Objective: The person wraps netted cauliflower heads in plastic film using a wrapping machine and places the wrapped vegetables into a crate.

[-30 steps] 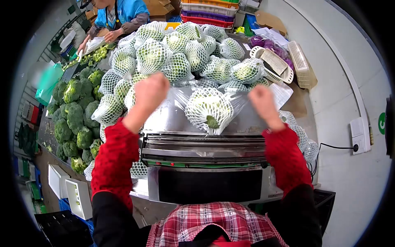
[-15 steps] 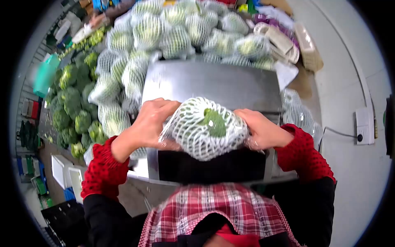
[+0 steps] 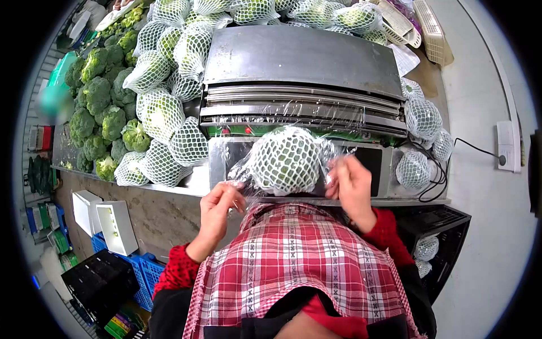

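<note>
We are pinching clear film (image 3: 244, 170) beside the netted vegetable (image 3: 286, 161), left hand (image 3: 218, 210) at eight o'clock, right hand (image 3: 353, 189) at four.

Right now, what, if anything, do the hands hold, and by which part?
Clear film around the netted vegetable: the left hand pinches its left side, the right hand its right side.

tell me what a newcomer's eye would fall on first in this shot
Probably the white-netted vegetable at the near side of the metal machine, with the left hand and right hand at the clear film on either side of it. Next, the heap of bare broccoli at the left, beside more netted heads. The red plaid apron at the bottom also stands out.
</note>
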Motion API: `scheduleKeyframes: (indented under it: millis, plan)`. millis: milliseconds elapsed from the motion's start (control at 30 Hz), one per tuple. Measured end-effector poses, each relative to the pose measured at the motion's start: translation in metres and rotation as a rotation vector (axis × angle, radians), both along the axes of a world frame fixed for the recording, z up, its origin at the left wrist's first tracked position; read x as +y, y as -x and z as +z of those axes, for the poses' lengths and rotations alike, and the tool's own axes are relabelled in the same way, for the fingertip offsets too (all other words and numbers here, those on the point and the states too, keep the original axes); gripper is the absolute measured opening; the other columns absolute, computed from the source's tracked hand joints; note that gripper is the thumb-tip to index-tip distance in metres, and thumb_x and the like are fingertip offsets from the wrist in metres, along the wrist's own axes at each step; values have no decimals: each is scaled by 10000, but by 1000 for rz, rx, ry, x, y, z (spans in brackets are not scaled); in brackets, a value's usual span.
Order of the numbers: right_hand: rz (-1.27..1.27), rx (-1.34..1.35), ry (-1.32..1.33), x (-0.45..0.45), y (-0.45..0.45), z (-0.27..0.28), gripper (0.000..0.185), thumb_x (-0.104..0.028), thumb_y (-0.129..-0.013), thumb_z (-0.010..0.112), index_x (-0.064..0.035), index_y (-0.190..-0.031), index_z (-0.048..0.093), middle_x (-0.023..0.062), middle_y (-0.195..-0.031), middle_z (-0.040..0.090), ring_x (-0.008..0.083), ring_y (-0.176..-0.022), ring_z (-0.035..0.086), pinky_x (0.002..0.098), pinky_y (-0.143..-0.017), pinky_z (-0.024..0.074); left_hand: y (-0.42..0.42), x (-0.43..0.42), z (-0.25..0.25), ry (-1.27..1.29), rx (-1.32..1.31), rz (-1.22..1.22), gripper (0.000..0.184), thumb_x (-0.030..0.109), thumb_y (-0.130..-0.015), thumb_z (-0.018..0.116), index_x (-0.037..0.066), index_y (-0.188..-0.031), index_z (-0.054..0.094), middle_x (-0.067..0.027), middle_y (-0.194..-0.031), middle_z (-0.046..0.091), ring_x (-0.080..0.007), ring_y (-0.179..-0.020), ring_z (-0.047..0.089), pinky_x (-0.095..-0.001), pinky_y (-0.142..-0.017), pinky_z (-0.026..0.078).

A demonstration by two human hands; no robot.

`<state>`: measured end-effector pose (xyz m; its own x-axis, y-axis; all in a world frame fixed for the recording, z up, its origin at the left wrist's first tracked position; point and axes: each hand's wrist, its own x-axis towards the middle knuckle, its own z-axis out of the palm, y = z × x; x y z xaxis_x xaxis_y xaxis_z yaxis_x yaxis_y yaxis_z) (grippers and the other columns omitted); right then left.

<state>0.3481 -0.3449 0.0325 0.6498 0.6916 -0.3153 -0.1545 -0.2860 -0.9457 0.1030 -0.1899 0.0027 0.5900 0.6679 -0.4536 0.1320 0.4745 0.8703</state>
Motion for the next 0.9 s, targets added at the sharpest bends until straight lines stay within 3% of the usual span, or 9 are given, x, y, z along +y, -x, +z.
scheduleKeyframes:
  millis: [100,233,333,400,467,633,667,733,900]
  plan:
    - [-126,-44,-8,-9,-33,-3,271,-210,-1009,436,-13,-863,552,24,-548,530,74,-388,453,209,-363,355,16,-7,17,-294,46,223,244,157,-984,504,5,-805,570,-63,-680,597,-109,-575,549,-248,-567,441]
    - [-123,325,323,-84,-19,-5,335,-283,-1005,452,-46,-783,534,7,-501,485,69,-359,397,229,-324,270,61,-26,22,-40,371,515,300,249,-937,581,68,-704,526,8,-544,476,-85,-413,411,-255,-372,290]
    - [21,405,438,-122,16,-97,318,-188,-977,485,-10,-744,606,29,-595,565,88,-484,494,254,-428,366,70,-32,-98,242,568,30,263,214,-889,597,17,-723,644,-18,-562,525,-130,-479,494,-278,-431,357]
    - [197,-9,485,-103,56,-147,157,-67,-858,558,50,-878,661,183,-761,664,290,-672,632,411,-613,501,43,-56,-171,-85,497,-228,212,186,-842,611,-9,-875,686,-95,-749,660,-233,-701,633,-363,-634,479]
    - [304,-11,540,-96,76,-204,260,-140,-903,544,-1,-1112,614,158,-1033,657,222,-920,642,361,-816,510,38,-81,-246,-313,212,-336,271,203,-823,634,9,-1002,693,-128,-955,708,-261,-863,673,-378,-760,507]
    - [360,-103,188,-49,75,-227,205,-196,-948,505,-52,-1088,545,95,-991,599,177,-912,599,340,-782,482,-66,-30,-62,-833,-45,-672,204,282,-728,704,95,-772,636,-77,-860,623,-269,-757,574,-419,-642,403]
    - [288,81,78,-37,77,-191,234,-214,-943,515,-49,-1107,536,95,-1015,592,176,-936,588,340,-802,470,-90,-37,-27,-1345,-412,-233,254,315,-675,764,117,-736,617,-75,-909,602,-272,-822,559,-425,-654,392]
    - [203,371,-153,-18,76,-135,298,-252,-932,534,-43,-1145,518,96,-1063,577,175,-984,566,340,-843,447,-109,-25,27,-1488,-392,-82,413,336,-697,785,48,-907,577,-206,-1082,569,-342,-941,571,-453,-813,434]
    - [206,792,-556,-8,67,-47,473,-345,-905,582,-29,-1239,473,96,-1184,539,172,-1104,512,342,-943,388,-127,-47,102,-367,-1110,-654,552,378,-883,565,-84,-1182,524,-322,-1184,535,-461,-1124,511,-523,-953,406]
